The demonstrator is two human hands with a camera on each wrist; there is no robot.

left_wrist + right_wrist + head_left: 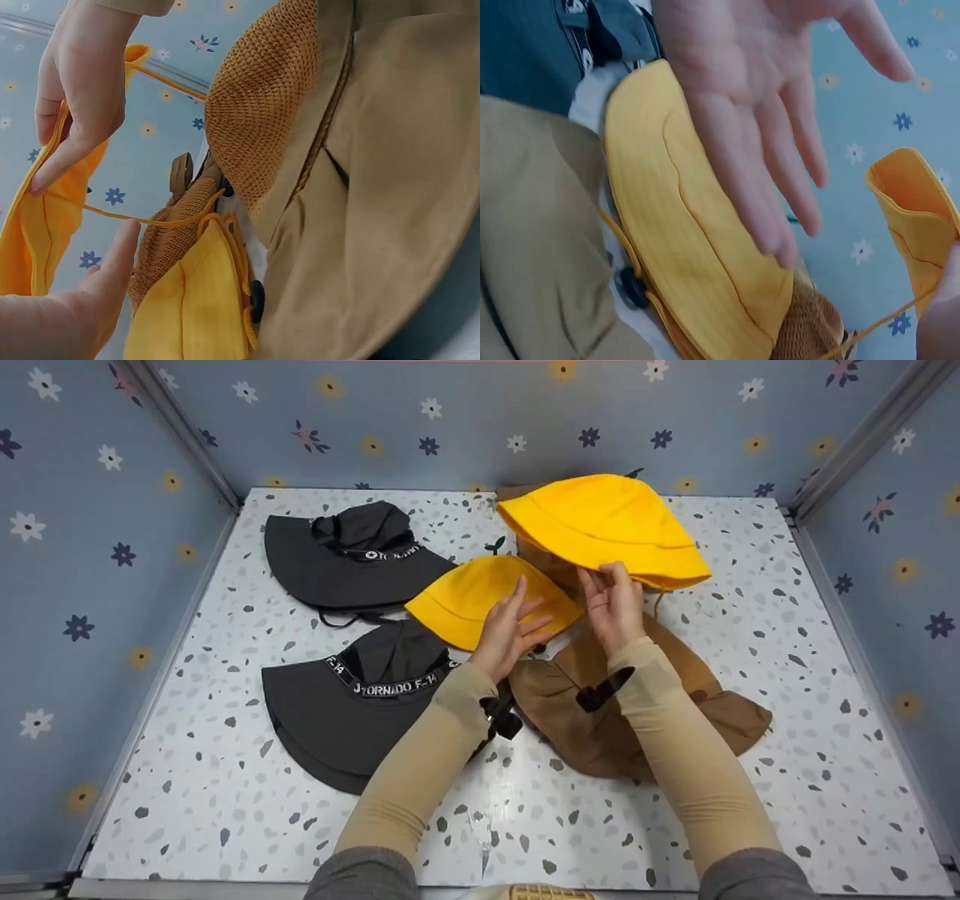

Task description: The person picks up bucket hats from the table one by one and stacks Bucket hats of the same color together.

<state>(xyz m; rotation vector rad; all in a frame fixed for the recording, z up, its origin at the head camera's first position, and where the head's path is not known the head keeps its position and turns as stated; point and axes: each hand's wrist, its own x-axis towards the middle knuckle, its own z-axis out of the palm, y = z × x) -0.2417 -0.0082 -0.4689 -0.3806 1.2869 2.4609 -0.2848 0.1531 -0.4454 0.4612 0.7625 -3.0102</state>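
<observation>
My right hand (616, 607) pinches the brim of a yellow bucket hat (611, 525) and holds it up at the back right. A thin yellow cord (169, 223) hangs from it. A second yellow bucket hat (466, 594) lies mid-table; my left hand (504, 636) is over it with fingers spread, holding nothing. In the right wrist view that left hand (742, 97) shows its palm, and a black cord toggle (632, 288) lies beside the lower yellow hat. Under my right forearm is a brown hat (581, 727) with a wide brim and mesh crown (262, 97).
Two dark grey wide-brimmed hats, one behind (330, 570) and one in front (322, 727), lie on the left. Another brown hat (169, 240) is mostly hidden behind the raised yellow hat. Flower-patterned panels (480, 427) enclose the speckled table (832, 780) on three sides.
</observation>
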